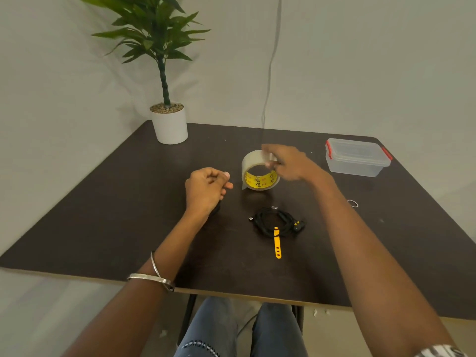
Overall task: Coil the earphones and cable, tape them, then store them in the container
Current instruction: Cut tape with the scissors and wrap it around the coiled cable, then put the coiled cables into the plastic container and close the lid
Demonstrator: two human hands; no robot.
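Table [103,215], dark: 1 tape roll [253,173] standing on edge at centre, right hand [288,163] on its top, fingers [270,157] pinching the tape. Left hand [206,188] just left of roll, fingers curled; contents unclear. 1 coiled black cable [274,221] with yellow strap [277,244], nearer the person. 1 lidded container [356,157], far right. 1 rubber band [353,203], right. 1 potted plant [168,122], far left corner.
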